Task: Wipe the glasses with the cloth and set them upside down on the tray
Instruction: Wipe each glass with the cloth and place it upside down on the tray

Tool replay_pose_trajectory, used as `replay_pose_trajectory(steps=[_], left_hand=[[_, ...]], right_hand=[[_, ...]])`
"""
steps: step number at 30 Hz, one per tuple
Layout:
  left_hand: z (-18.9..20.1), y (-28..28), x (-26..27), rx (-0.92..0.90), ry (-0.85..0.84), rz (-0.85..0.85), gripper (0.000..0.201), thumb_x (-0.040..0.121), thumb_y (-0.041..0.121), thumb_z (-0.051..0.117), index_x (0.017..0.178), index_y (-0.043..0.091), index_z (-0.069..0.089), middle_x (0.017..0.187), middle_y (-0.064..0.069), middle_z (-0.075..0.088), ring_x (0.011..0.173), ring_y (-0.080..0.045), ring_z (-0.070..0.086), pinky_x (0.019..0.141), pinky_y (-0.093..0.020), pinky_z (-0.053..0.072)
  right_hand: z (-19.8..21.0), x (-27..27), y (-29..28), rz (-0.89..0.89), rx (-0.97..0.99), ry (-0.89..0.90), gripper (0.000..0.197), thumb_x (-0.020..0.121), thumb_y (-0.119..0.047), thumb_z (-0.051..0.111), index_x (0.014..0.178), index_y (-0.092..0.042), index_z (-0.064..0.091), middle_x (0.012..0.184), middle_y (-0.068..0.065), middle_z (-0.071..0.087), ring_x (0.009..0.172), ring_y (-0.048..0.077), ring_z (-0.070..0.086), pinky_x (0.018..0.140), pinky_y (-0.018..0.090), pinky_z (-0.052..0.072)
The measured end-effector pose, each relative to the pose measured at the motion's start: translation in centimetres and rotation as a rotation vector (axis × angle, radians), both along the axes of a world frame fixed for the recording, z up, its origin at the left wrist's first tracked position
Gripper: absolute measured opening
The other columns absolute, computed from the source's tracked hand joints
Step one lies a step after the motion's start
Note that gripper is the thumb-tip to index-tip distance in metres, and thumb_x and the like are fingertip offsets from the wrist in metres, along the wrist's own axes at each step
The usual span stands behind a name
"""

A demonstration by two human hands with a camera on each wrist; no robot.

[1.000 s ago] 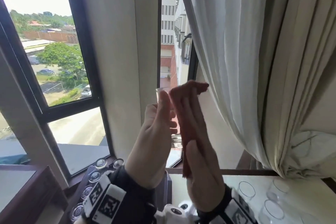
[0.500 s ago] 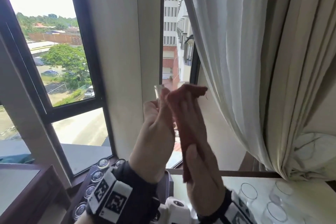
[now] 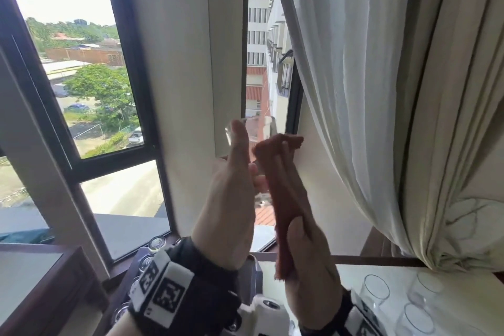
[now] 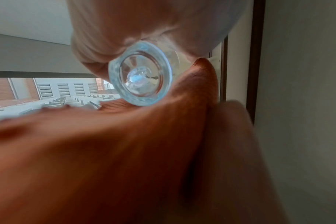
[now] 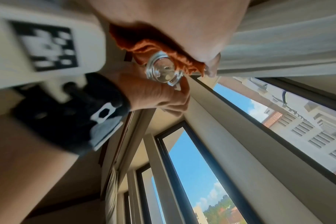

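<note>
Cloth (image 3: pixel 278 185) slid lower on glass (image 3: pixel 252 131); left hand (image 3: pixel 226 204) grips it, right hand (image 3: pixel 308 259) rubs; wiping ongoing, tray placement left.

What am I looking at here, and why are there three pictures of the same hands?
There is no machine here: a person wears one camera on the head and one on each wrist. The head picture shows both hands raised before a window. The left hand holds a clear glass; the wrist pictures look up at its thick base. The right hand presses a reddish cloth against the glass to wipe it. Low on the right, more glasses stand on a pale surface.
</note>
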State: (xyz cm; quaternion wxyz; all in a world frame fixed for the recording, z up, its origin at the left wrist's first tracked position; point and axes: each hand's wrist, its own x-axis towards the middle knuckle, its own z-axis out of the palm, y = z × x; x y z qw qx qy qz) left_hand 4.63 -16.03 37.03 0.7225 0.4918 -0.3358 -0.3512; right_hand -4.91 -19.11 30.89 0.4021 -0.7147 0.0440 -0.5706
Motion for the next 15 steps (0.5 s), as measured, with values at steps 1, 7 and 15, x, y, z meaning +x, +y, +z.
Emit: replay_pose_trajectory(steps=[1,7,15], left_hand=[[0.5,0.1,0.5,0.000,0.002,-0.003,0.090,0.078,0.092,0.051,0.111,0.013,0.081,0.102,-0.020,0.079,0.104,-0.034,0.077,0.104,-0.054,0.052],[-0.3,-0.2,1.3,0.102,-0.196,0.019,0.088,0.059,0.071,0.081,0.120,0.021,0.042,0.079,-0.002,0.079,0.070,-0.009,0.077,0.062,-0.022,0.060],[-3.3,0.2,0.5,0.065,-0.096,-0.067,0.077,0.084,0.092,0.047,0.123,0.029,0.072,0.120,-0.002,0.071,0.112,-0.016,0.068,0.104,-0.046,0.052]], right_hand=[[-1.2,0.2,0.4,0.006,-0.073,-0.032,0.042,0.108,-0.041,0.031,0.148,-0.043,0.044,0.144,-0.018,0.052,0.134,0.026,0.048,0.108,0.042,0.040],[-3.8,-1.1,-0.8,0.082,0.207,0.259,0.053,0.093,-0.065,0.039,0.121,-0.028,0.063,0.072,-0.034,0.068,0.069,-0.014,0.065,0.066,0.001,0.048],[0.9,1.4,-2.5,-0.155,0.056,0.083,0.076,0.102,-0.061,0.024,0.146,-0.002,0.044,0.146,0.028,0.049,0.132,0.027,0.056,0.108,0.031,0.046]])
